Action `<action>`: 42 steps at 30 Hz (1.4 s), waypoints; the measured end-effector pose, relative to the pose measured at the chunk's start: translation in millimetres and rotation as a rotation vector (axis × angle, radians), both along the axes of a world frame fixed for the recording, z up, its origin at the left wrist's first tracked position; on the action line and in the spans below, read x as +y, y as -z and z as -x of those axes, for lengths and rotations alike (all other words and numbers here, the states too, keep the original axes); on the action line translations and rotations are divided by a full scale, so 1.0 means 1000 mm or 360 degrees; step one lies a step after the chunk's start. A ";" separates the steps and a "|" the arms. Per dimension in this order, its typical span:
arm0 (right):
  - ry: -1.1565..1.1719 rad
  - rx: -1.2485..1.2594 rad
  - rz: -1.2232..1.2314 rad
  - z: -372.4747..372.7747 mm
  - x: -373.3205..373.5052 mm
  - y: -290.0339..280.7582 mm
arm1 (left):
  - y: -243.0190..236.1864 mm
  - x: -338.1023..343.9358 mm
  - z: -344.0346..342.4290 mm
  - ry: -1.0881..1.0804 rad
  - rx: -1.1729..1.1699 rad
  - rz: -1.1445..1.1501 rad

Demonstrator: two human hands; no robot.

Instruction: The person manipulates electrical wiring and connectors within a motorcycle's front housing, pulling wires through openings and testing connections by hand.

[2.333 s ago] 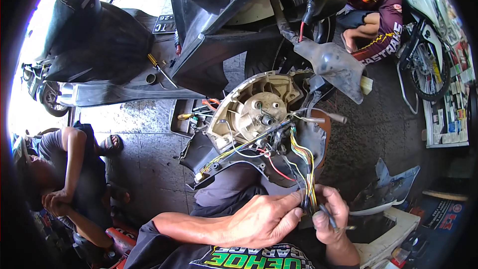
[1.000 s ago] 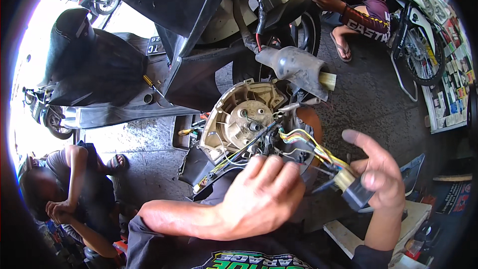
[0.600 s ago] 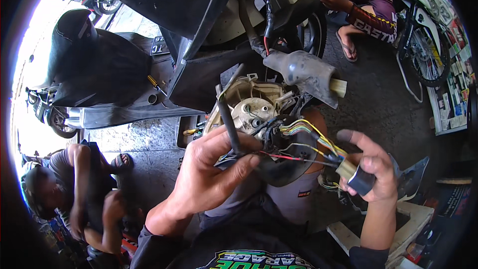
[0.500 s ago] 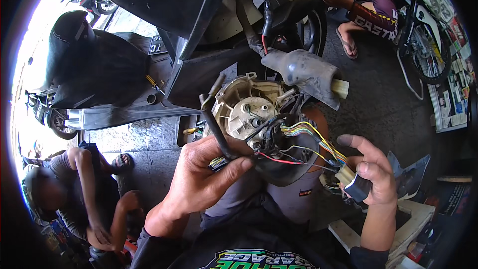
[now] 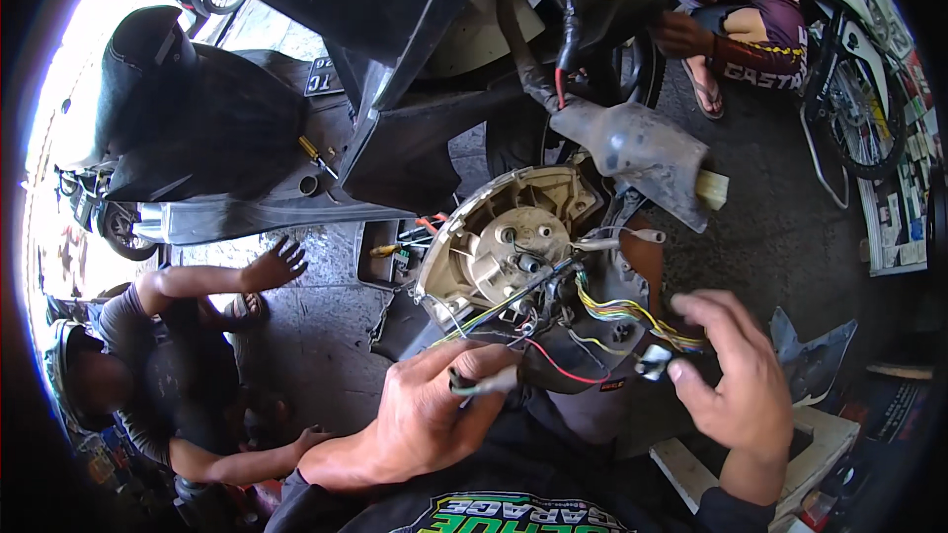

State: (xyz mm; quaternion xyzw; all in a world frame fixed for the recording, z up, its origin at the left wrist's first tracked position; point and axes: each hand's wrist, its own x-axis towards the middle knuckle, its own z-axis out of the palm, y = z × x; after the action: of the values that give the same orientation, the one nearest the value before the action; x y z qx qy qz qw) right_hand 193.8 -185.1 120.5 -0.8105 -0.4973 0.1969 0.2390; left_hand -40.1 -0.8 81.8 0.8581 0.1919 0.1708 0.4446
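Note:
A beige round instrument housing lies back-side up in front of me, with a bundle of yellow, green and red wires trailing out of it. My left hand pinches a thin cable with a small black end between thumb and fingers, just below the housing. My right hand is spread, its fingertips on a small grey connector at the end of the yellow wires. A black cowl panel lies under the wires.
A stripped scooter body with a black seat stands beyond. A person crouches at my left with a hand raised. Another person's sandalled foot is at upper right, beside a wheel. A grey plastic-wrapped part hangs above the housing.
My left hand dropped lower and now pinches a thin cable end. My right hand let the connector sit at its fingertips and spread wider. The person at left raised a hand.

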 end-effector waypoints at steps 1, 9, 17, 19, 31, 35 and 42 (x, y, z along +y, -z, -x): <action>0.0029 -0.0245 -0.0172 0.014 0.010 -0.005 | 0.007 -0.003 0.004 -0.0022 -0.0053 -0.0028; -0.0698 -0.0699 -0.0185 0.056 0.063 0.012 | 0.027 -0.020 0.004 -0.0191 -0.0306 -0.0102; -0.0850 -0.0128 -0.0010 0.036 0.071 0.008 | 0.008 -0.001 0.003 -0.0188 -0.0016 0.0330; -0.0905 -0.0067 0.0001 0.032 0.076 0.007 | 0.009 0.005 0.005 -0.0193 0.0030 0.0385; -0.0953 -0.0267 -0.0169 0.020 0.109 0.009 | 0.018 0.017 0.003 0.0043 -0.0176 0.0101; -0.1216 -0.0347 0.0083 0.019 0.116 0.015 | 0.018 0.020 0.001 0.0079 -0.0167 0.0094; -0.1407 -0.0221 0.0268 0.007 0.140 0.019 | 0.022 0.019 0.001 0.0079 -0.0205 0.0107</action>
State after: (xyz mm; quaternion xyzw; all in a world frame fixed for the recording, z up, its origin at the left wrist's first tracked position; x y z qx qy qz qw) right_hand 186.4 -44.9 101.5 -0.5482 -0.7927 0.2650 0.0314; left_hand -41.3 17.9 59.4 0.8345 0.1473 0.2081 0.4886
